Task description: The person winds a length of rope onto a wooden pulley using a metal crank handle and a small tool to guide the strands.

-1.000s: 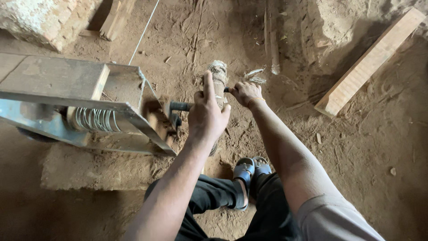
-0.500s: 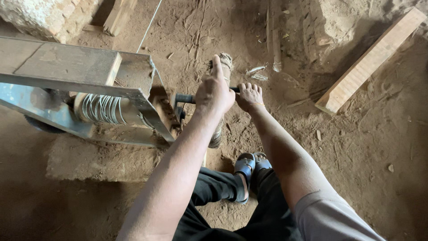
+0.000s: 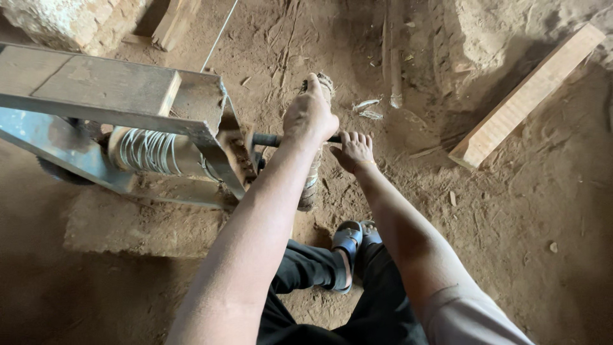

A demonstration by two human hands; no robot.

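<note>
Two hands on one dark crank bar (image 3: 271, 139) that runs out sideways from a metal frame (image 3: 191, 128). Left hand (image 3: 310, 115) closed over the bar from above, knuckles up, thumb pointing away from the body. Right hand (image 3: 353, 150) just beside it, toward the body and outboard, fingers (image 3: 357, 138) curled over the bar's end; the two hands nearly touching. Left of the hands, inside the frame, a drum wound with pale wire (image 3: 147, 152); bar enters the frame at its ragged, rust-coloured end plate. A wooden block (image 3: 89, 80) lies on top of the frame. Directly under the hands, a rope-wrapped post (image 3: 311, 182) stands up from the dirt floor (image 3: 511, 223), its top showing just beyond the left hand. Well to the right of the hands, a pale wooden plank (image 3: 527, 96) lies slanted on the floor. Below the forearms: dark trousers and grey sandals (image 3: 351, 246), feet close together.
</note>
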